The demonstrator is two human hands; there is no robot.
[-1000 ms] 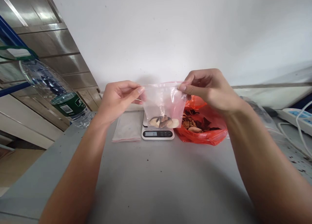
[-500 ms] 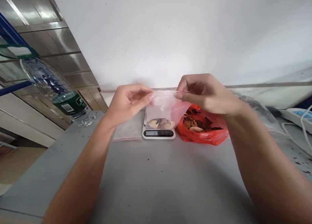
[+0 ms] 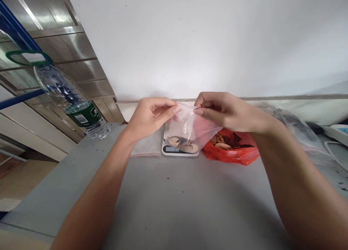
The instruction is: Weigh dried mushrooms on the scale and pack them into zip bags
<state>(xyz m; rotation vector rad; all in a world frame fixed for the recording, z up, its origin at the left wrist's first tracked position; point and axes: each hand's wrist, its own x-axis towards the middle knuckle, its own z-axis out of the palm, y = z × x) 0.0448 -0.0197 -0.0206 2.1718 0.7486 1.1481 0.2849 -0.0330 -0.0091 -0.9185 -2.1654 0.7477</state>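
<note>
From my remote view, the clear bag (image 3: 187,132) hangs across the scale (image 3: 181,154), pale slices (image 3: 190,148) in its bottom, now overlapping the scale's panel (image 3: 168,149), uncovered half a second ago. The left hand (image 3: 152,116) and right hand (image 3: 224,111) pinch its top, closer together than then. Right of the scale, a red bag (image 3: 235,156) holds brown pieces (image 3: 223,145); left lie flat clear bags (image 3: 146,148).

Bare left forearm (image 3: 100,188) slants up from lower left, right forearm (image 3: 286,163) from lower right, left hand (image 3: 152,116) and right hand (image 3: 224,110) nearly level, near each other but apart, thumbs (image 3: 209,114) pointing inward, each pinching against the curled fingers (image 3: 161,101), which are partly hidden.
</note>
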